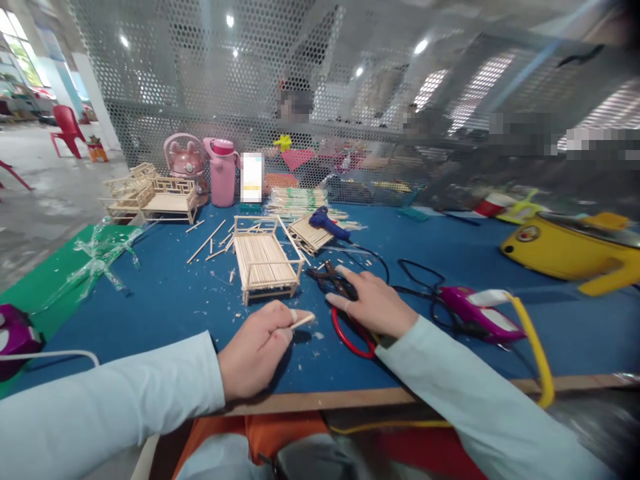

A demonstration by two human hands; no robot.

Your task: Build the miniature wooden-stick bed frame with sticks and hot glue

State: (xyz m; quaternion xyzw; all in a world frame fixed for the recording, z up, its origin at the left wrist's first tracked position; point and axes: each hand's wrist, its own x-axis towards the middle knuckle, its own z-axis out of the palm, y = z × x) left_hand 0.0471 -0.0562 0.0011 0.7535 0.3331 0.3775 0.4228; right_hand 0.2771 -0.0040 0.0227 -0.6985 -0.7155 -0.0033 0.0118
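Note:
My left hand point(260, 347) is closed around a short thin wooden stick point(303, 322), its end poking out past the fingertips. My right hand point(373, 300) rests over a pair of cutters point(357, 337) with dark metal and a red handle, lying on the blue tabletop; its fingers are stretched out and apart. The palm hides part of the cutters. Just beyond my left hand stands a small bed-like frame point(267, 260) built of wooden sticks. Behind it, a blue glue gun point(327, 223) leans on a flat panel of sticks point(307, 235).
Loose sticks point(207, 243) and bundled sticks point(297, 200) lie toward the mesh screen. More stick furniture point(165, 200), a pink bottle point(223, 173) and a phone point(252, 177) stand at the back. A purple power strip point(483, 313), cables and a yellow pot point(565, 250) occupy the right.

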